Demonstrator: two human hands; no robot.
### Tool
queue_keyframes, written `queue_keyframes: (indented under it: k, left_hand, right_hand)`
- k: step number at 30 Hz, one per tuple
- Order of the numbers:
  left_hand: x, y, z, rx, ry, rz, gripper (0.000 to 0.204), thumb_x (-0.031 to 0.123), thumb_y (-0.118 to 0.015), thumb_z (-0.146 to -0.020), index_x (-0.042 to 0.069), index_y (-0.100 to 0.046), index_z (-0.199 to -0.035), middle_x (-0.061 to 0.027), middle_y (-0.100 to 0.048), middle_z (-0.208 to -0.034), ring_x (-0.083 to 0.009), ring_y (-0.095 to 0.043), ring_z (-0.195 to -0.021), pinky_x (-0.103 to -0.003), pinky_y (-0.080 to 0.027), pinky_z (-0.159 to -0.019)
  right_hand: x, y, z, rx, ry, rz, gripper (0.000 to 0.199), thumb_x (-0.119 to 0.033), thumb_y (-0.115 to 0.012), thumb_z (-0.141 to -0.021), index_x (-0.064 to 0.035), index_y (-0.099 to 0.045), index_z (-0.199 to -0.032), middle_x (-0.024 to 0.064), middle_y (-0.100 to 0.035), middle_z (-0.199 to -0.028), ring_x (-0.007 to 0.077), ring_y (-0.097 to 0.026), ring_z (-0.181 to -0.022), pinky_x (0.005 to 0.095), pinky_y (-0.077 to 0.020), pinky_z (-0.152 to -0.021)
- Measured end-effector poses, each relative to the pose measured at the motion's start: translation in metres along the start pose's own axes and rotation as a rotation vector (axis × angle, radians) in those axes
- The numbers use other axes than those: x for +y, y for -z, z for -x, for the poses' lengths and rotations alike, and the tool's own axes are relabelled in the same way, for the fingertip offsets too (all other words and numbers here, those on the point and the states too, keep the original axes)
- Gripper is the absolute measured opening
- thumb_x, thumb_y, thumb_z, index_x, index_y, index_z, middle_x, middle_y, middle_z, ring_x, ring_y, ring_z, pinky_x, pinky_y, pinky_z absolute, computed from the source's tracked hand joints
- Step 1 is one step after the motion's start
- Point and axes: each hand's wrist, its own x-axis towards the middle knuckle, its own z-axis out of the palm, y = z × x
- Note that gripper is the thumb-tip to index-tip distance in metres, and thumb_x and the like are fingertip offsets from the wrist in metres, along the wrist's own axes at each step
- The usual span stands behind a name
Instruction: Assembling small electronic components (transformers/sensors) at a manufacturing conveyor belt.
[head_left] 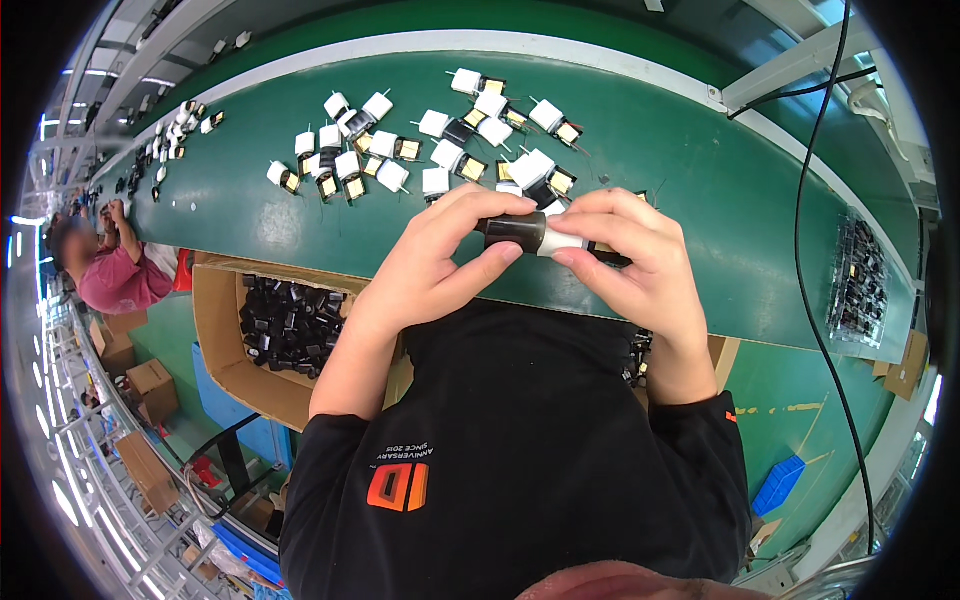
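Just above the near edge of the green table, both hands meet on one small assembly. My left hand is closed, thumb and fingers pinching a glossy black cylindrical housing. From the other side, my right hand pinches a white cylindrical part, which lies end to end with the black housing. A dark piece shows beneath the right fingers. Whether the two parts are joined or only touching is hidden. Beyond my hands lie several similar white-and-black parts with yellowish pieces and thin wires.
A cardboard box of black housings stands below the table edge at left. A clear tray of dark parts lies at the far right. A black cable hangs down at right. At left, another person sits by the table.
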Motion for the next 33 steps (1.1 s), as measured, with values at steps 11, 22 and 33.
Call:
queue_keyframes:
  k: [11,22,33]
  left_hand:
    - [0.000,-0.016,-0.008,-0.019,0.056,-0.093,0.035,0.010,-0.069,-0.084,0.006,-0.060,-0.118,-0.0087,-0.064,-0.099,-0.0215,-0.060,-0.079,-0.029,-0.050,-0.070]
    - [0.005,-0.031,-0.014,0.031,-0.157,0.014,0.057,0.012,-0.084,-0.068,0.006,-0.063,-0.121,-0.0099,-0.064,-0.103,-0.0208,-0.063,-0.087,-0.031,-0.050,-0.078]
    - [0.007,-0.062,-0.033,0.182,-0.460,-0.153,0.049,0.022,-0.082,-0.068,0.007,-0.066,-0.112,-0.0055,-0.068,-0.100,-0.0242,-0.065,-0.096,-0.036,-0.053,-0.077]
  right_hand:
    - [0.020,0.000,0.004,0.032,-0.061,-0.150,0.025,0.001,-0.075,-0.074,-0.0018,-0.067,-0.097,0.0085,-0.065,-0.093,0.0171,-0.064,-0.082,0.0278,-0.0509,-0.071]
    - [0.086,-0.029,0.028,-0.059,-0.211,-1.366,0.037,0.001,-0.068,-0.078,-0.0031,-0.052,-0.111,0.0125,-0.058,-0.111,0.0211,-0.059,-0.101,0.0315,-0.0540,-0.082]
    - [0.081,-0.052,0.030,-0.068,-0.134,-1.920,0.030,-0.013,-0.064,-0.073,-0.0116,-0.055,-0.101,0.0065,-0.060,-0.093,0.0190,-0.062,-0.088,0.0319,-0.0541,-0.077]
